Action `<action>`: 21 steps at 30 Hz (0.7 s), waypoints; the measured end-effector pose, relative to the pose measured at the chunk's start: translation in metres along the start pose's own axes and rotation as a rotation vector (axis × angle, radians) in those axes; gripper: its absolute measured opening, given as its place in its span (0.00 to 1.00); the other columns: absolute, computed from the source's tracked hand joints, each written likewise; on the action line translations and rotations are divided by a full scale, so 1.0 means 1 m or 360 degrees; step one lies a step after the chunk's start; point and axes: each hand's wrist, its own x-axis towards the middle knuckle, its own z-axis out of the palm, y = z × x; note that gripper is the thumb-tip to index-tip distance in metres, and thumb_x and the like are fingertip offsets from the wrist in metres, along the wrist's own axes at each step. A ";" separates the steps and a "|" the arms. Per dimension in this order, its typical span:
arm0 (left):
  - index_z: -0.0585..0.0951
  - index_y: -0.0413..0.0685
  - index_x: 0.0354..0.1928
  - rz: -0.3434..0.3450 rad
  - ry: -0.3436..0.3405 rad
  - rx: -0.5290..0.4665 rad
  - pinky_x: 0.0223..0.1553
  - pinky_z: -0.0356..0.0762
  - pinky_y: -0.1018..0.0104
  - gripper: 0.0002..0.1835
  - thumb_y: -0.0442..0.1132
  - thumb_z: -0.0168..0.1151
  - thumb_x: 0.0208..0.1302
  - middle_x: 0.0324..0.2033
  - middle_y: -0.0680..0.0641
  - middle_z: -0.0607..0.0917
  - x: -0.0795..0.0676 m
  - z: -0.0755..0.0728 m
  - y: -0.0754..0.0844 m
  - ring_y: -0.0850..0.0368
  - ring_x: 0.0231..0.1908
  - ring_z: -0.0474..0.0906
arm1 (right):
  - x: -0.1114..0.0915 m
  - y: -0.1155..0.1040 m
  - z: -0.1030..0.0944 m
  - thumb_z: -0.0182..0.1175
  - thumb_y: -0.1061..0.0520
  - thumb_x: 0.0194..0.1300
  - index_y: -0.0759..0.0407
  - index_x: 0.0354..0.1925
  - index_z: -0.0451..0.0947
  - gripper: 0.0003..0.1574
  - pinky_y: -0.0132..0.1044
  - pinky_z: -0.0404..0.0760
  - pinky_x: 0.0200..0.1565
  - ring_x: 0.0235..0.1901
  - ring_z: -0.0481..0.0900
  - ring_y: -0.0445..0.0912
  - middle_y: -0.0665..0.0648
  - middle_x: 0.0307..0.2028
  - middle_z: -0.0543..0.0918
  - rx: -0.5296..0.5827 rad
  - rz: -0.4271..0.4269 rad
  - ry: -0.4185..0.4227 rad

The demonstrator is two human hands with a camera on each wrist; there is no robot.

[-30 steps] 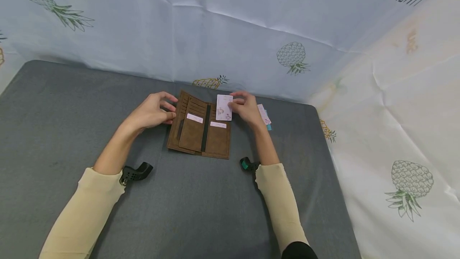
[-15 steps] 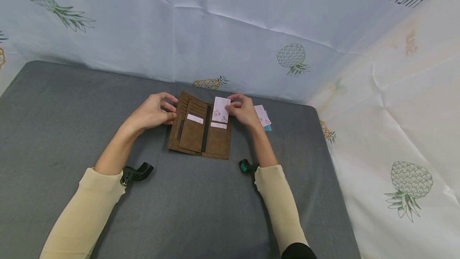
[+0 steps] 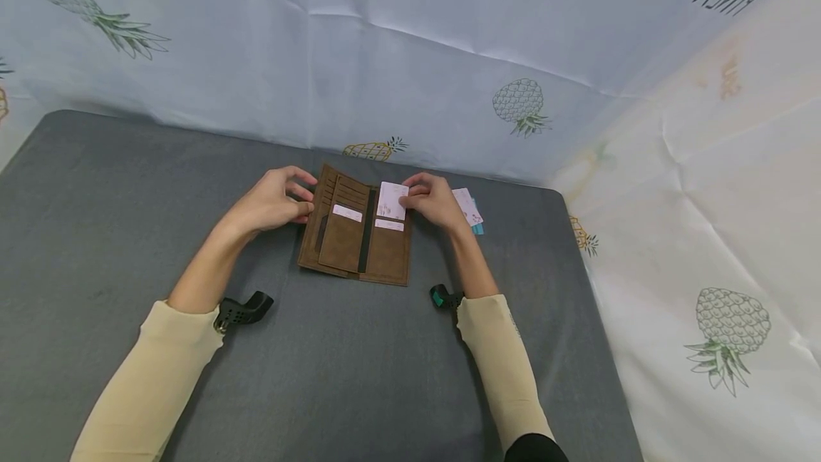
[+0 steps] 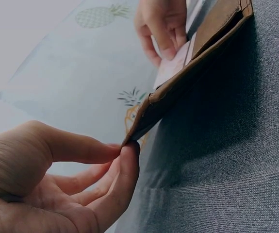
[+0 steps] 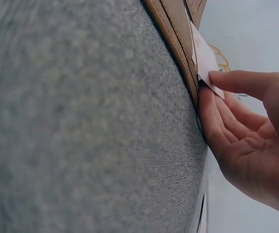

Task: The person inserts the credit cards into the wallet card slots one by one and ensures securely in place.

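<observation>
A brown wallet [image 3: 343, 237] lies spread out on the grey table, its left cover raised. My left hand [image 3: 272, 198] pinches the edge of that cover between thumb and fingers, as the left wrist view also shows. A pale pink card [image 3: 391, 200] stands over the wallet's right half, and my right hand [image 3: 436, 200] pinches its right edge. The lower part of this card seems tucked behind the slot that holds another pink card [image 3: 389, 224]. One more pink card [image 3: 347, 212] shows from a slot on the left half.
Right of my right hand lies a small pile of pink and blue cards [image 3: 469, 209], partly hidden by the hand. A white pineapple-print cloth [image 3: 417, 91] hangs behind the grey table [image 3: 359, 362] and along its right side.
My right hand has brought the pink card left and down, so it sits lower against the wallet's right half. My left hand keeps its place on the cover.
</observation>
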 end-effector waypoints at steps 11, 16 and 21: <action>0.66 0.32 0.77 0.0009 0.0003 0.0003 0.44 0.92 0.62 0.30 0.28 0.60 0.78 0.61 0.27 0.80 0.000 0.000 0.000 0.55 0.43 0.87 | 0.000 -0.002 -0.003 0.73 0.64 0.68 0.68 0.52 0.85 0.16 0.28 0.82 0.39 0.39 0.85 0.44 0.64 0.43 0.88 -0.0154 -0.0089 -0.0128; 0.66 0.33 0.78 0.0016 -0.0016 -0.0023 0.46 0.92 0.63 0.30 0.28 0.60 0.78 0.63 0.27 0.80 0.001 -0.002 -0.003 0.56 0.43 0.87 | -0.001 -0.001 -0.005 0.74 0.62 0.67 0.65 0.50 0.86 0.14 0.29 0.83 0.40 0.39 0.86 0.43 0.62 0.42 0.89 -0.0191 -0.0115 -0.0191; 0.64 0.34 0.79 -0.0001 -0.0041 -0.0099 0.48 0.92 0.65 0.31 0.28 0.60 0.79 0.63 0.28 0.79 0.002 -0.004 -0.008 0.60 0.43 0.87 | -0.001 0.000 -0.007 0.74 0.61 0.68 0.64 0.48 0.88 0.12 0.30 0.85 0.43 0.39 0.87 0.41 0.62 0.42 0.91 -0.0196 -0.0124 -0.0266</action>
